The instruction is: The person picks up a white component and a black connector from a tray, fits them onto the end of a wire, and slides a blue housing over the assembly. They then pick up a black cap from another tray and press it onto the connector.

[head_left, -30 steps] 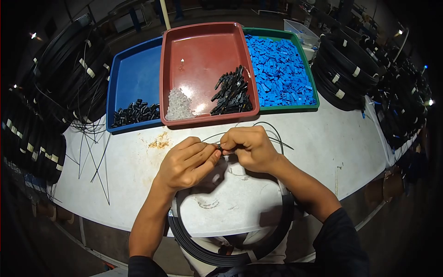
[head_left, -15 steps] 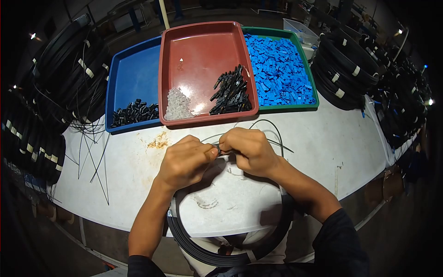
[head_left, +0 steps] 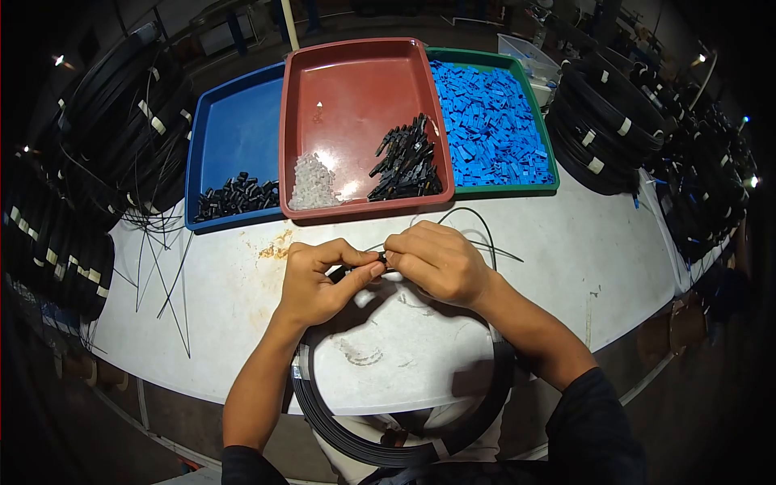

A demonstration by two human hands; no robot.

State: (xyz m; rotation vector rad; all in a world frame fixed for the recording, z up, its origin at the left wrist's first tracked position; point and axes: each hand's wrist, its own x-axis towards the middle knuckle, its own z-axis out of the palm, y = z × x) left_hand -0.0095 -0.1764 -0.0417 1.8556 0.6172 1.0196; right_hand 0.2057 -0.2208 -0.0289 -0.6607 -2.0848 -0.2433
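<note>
My left hand [head_left: 317, 283] is closed, thumb and forefinger pinching a slim black connector [head_left: 339, 273], part of which shows inside the curled fingers. Pressed up against it from the other side, my right hand [head_left: 440, 263] is pinched shut around what appears to be the end of a thin black cable; the fingers hide most of it. The cable's loop [head_left: 488, 230] arcs over the table behind my right hand. Below my wrists lies a thick coil of black cable [head_left: 339, 436], bound with pale tape and overhanging the table's near edge.
Beyond my hands stand a blue tray [head_left: 234, 145] with small black parts, a red tray [head_left: 356, 89] with clear pieces and black connectors, and a green tray [head_left: 505, 191] full of blue parts. Cable coils [head_left: 602, 129] crowd both sides of the white table [head_left: 598, 242].
My left hand has opened its curl somewhat and turned, so the thumb and forefinger now show with the black connector. My right fingers have shifted slightly; the loose cable end moved a little right.
</note>
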